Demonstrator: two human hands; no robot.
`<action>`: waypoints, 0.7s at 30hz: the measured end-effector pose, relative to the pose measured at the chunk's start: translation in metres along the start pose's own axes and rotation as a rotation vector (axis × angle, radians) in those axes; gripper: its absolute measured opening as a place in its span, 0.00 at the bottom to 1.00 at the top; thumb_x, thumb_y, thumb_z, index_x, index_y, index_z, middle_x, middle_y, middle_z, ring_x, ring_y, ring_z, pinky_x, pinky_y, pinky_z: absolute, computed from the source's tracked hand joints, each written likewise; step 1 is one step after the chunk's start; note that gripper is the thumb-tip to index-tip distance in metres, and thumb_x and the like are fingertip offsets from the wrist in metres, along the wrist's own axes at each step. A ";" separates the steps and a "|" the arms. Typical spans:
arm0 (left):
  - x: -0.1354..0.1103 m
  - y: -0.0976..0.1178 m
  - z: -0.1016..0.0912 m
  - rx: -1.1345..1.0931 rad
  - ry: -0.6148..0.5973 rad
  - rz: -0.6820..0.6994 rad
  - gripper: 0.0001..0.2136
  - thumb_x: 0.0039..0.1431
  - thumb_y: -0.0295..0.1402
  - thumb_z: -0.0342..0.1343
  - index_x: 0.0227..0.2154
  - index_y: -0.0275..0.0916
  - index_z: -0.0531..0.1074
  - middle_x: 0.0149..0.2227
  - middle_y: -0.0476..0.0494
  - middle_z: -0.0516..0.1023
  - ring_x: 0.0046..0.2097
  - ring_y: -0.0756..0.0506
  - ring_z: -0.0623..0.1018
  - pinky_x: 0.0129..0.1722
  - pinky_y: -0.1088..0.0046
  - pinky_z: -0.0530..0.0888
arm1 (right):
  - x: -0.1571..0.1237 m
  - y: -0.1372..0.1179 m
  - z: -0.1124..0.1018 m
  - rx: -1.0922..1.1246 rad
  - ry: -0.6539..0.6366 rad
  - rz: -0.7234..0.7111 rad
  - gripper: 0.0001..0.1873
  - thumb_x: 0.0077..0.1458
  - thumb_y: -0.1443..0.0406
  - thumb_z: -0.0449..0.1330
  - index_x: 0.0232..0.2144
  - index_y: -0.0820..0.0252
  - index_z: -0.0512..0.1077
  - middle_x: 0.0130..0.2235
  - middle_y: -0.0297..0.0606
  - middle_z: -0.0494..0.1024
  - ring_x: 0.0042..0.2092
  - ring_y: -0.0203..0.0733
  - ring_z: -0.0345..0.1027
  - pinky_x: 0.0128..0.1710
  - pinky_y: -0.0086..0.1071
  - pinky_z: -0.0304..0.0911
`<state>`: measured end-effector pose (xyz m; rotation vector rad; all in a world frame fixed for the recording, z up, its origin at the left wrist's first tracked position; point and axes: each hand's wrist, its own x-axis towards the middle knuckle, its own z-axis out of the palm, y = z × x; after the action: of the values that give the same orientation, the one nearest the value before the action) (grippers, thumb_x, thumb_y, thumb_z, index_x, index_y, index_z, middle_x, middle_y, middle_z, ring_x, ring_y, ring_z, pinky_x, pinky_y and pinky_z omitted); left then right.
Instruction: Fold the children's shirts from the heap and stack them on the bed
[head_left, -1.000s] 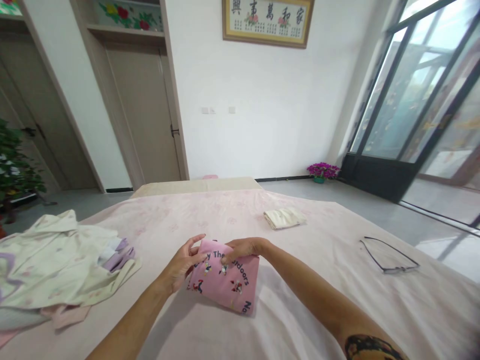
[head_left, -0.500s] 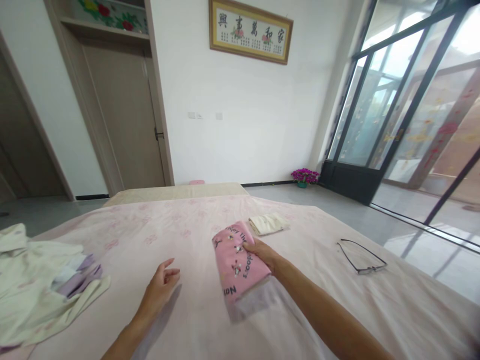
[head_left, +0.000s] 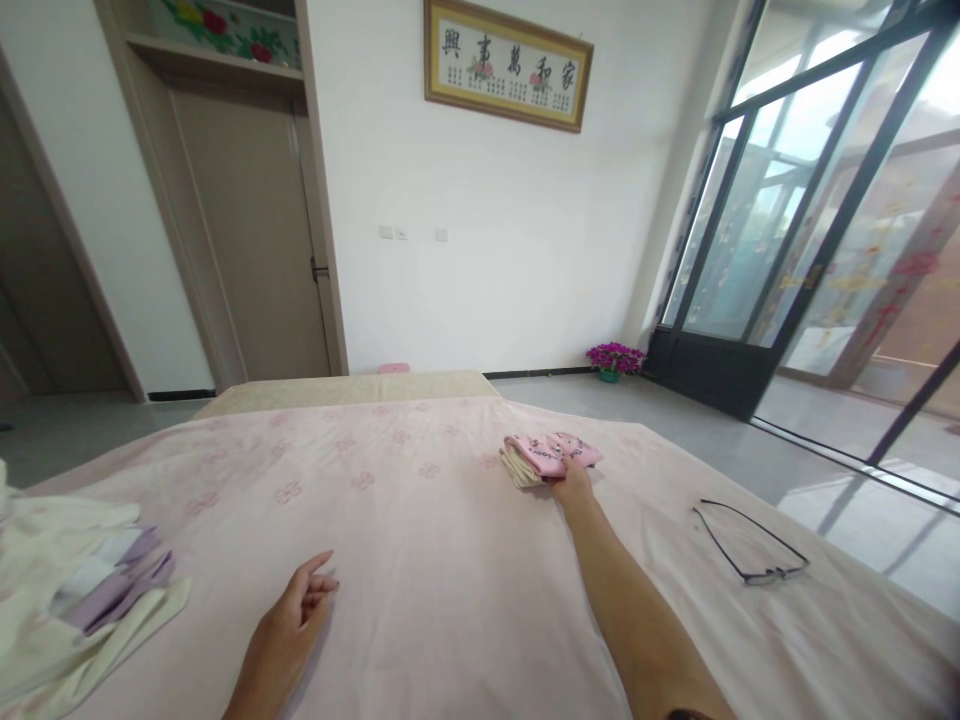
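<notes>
A folded pink garment [head_left: 544, 455] with dark lettering lies on top of a folded cream garment [head_left: 517, 468], most of which it covers. My right hand [head_left: 576, 482] reaches far forward and grips the near edge of the pink one; some of the fingers are hidden beneath it. Over the pink flowered bedsheet [head_left: 420, 560], my left hand [head_left: 298, 605] holds nothing, its fingers loosely bent and apart. It is nearest to the heap of cream and purple clothes [head_left: 82, 590] at the left.
Black-framed eyeglasses [head_left: 757, 545] rest on the sheet at the right. Past the bed's far edge are a pink stool [head_left: 394, 369], a pot of purple flowers [head_left: 615, 360] and a brown door [head_left: 240, 230]. A glass door [head_left: 750, 230] stands at the right.
My right hand has carried the folded pink garment forward and right, onto the folded cream one. My left hand has shifted slightly down and left in the view.
</notes>
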<state>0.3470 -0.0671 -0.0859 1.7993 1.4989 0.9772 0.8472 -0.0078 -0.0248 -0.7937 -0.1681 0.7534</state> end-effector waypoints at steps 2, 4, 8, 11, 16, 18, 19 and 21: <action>0.000 0.000 0.000 0.011 -0.002 0.005 0.25 0.56 0.44 0.49 0.55 0.42 0.63 0.41 0.45 0.78 0.39 0.45 0.79 0.41 0.69 0.75 | 0.005 0.010 -0.007 -0.020 0.073 0.011 0.25 0.58 0.73 0.51 0.58 0.57 0.58 0.54 0.43 0.73 0.49 0.41 0.72 0.50 0.46 0.66; 0.001 -0.001 0.001 0.014 -0.004 0.012 0.24 0.56 0.44 0.49 0.55 0.42 0.63 0.41 0.46 0.78 0.39 0.45 0.79 0.41 0.70 0.75 | 0.009 0.016 -0.010 -0.028 0.099 0.011 0.25 0.58 0.72 0.52 0.57 0.55 0.60 0.54 0.42 0.73 0.49 0.41 0.72 0.49 0.45 0.66; 0.002 -0.002 0.002 0.006 -0.014 0.014 0.24 0.57 0.44 0.50 0.55 0.43 0.64 0.40 0.47 0.78 0.38 0.45 0.79 0.40 0.71 0.74 | 0.018 0.019 -0.008 -0.037 0.109 0.033 0.24 0.57 0.72 0.53 0.55 0.50 0.63 0.52 0.38 0.75 0.48 0.41 0.73 0.50 0.46 0.67; 0.003 -0.003 0.002 -0.011 -0.034 0.015 0.23 0.56 0.44 0.50 0.53 0.42 0.66 0.40 0.46 0.78 0.38 0.46 0.79 0.40 0.72 0.74 | 0.019 0.019 -0.007 -0.043 0.116 0.068 0.24 0.57 0.73 0.52 0.55 0.51 0.63 0.52 0.39 0.75 0.49 0.43 0.73 0.50 0.49 0.67; 0.001 0.001 0.002 -0.019 -0.022 0.022 0.20 0.54 0.44 0.52 0.49 0.43 0.71 0.38 0.46 0.79 0.39 0.45 0.79 0.39 0.73 0.74 | 0.015 0.017 -0.004 -0.022 0.057 0.077 0.21 0.58 0.71 0.52 0.53 0.53 0.65 0.53 0.40 0.74 0.51 0.43 0.72 0.50 0.47 0.67; 0.001 0.002 0.002 -0.035 -0.006 0.016 0.20 0.53 0.45 0.53 0.47 0.44 0.72 0.38 0.46 0.79 0.39 0.44 0.80 0.39 0.72 0.75 | 0.013 0.017 -0.002 -0.025 0.038 0.072 0.22 0.58 0.72 0.51 0.54 0.54 0.64 0.54 0.41 0.73 0.52 0.43 0.71 0.51 0.46 0.67; 0.001 0.002 0.002 -0.040 -0.003 0.013 0.20 0.53 0.45 0.53 0.47 0.44 0.73 0.38 0.46 0.79 0.39 0.44 0.80 0.40 0.72 0.75 | 0.011 0.018 -0.001 -0.030 0.030 0.071 0.22 0.58 0.72 0.51 0.54 0.54 0.63 0.54 0.41 0.73 0.52 0.43 0.70 0.51 0.47 0.66; 0.001 0.002 0.002 -0.042 -0.004 0.008 0.20 0.53 0.45 0.53 0.47 0.45 0.73 0.38 0.47 0.79 0.39 0.44 0.80 0.40 0.71 0.75 | 0.007 0.019 0.000 -0.045 -0.007 0.071 0.23 0.57 0.73 0.50 0.55 0.55 0.61 0.55 0.42 0.73 0.52 0.44 0.70 0.50 0.50 0.65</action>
<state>0.3498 -0.0666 -0.0856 1.7780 1.4593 1.0017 0.8419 0.0061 -0.0388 -0.8434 -0.1640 0.8215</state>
